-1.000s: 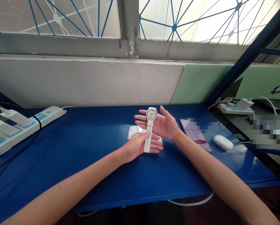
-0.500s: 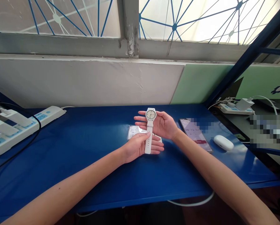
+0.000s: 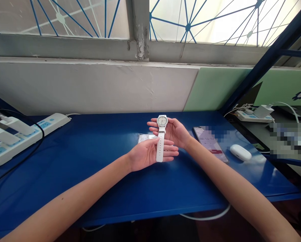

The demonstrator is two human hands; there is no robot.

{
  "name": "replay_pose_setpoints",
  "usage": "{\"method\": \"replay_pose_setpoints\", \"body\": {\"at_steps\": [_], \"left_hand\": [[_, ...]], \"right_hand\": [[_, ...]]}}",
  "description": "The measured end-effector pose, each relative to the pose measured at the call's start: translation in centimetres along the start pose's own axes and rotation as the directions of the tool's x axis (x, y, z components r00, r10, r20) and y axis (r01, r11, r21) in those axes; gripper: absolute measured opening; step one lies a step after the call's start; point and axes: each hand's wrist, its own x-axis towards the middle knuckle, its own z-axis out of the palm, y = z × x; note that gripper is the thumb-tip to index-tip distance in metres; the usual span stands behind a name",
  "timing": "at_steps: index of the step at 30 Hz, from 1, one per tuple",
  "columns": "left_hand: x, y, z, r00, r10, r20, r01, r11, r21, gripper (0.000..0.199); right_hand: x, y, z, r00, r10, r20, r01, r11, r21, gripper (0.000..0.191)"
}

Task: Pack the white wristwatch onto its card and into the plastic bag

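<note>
A white wristwatch point(image 3: 162, 121) with a round, pale dial is held above the desk, dial up. Its strap point(image 3: 160, 148) hangs straight toward me, showing a row of holes. My left hand point(image 3: 144, 154) grips this strap, thumb on top and fingers stretched out beneath it. Palm up, my right hand point(image 3: 178, 133) holds the dial end, with the thumb at the case's right side and the fingers passing behind it. Partly hidden behind my hands, a clear packet point(image 3: 143, 137) lies on the desk.
Right of my hands lie a phone point(image 3: 210, 144) showing a timer and a white earbud case point(image 3: 240, 153). A white power strip point(image 3: 27, 137) with plugs and a black cable point(image 3: 41, 143) is at left. A blue metal post point(image 3: 256, 67) slants up at right, behind the blue desk point(image 3: 102, 201).
Both hands have risen slightly with the watch. My left hand's fingers are a little further right under the strap. The phone and earbud case have stayed in place.
</note>
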Motion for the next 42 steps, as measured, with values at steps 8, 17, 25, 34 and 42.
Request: {"method": "replay_pose_setpoints", "body": {"at_steps": [8,17,25,34,42], "left_hand": [[1.4,1.1,1.1,0.988,-0.079,0.134,0.076,0.997,0.028,0.059],[2.3,0.9,-0.2,0.997,-0.041,0.070,0.035,0.996,0.087,0.044],[1.5,1.4,-0.2,0.998,0.053,0.030,-0.055,0.994,0.090,0.039],[1.7,0.4,-0.3,0.994,0.062,-0.089,-0.042,0.975,0.217,0.019],[1.8,0.3,-0.1,0.999,0.003,-0.049,0.000,0.998,0.070,0.026]], "right_hand": [[-0.4,-0.4,0.1,0.997,-0.072,-0.007,0.072,0.997,-0.005,0.049],[-0.4,-1.2,-0.8,0.990,-0.136,-0.037,0.134,0.990,-0.053,0.050],[-0.3,-1.0,-1.0,0.983,-0.160,-0.093,0.156,0.987,-0.048,0.042],[0.2,-0.3,-0.8,0.923,-0.296,-0.245,0.271,0.953,-0.133,0.017],[0.4,0.6,-0.5,0.885,-0.393,-0.249,0.324,0.904,-0.278,0.021]]}}
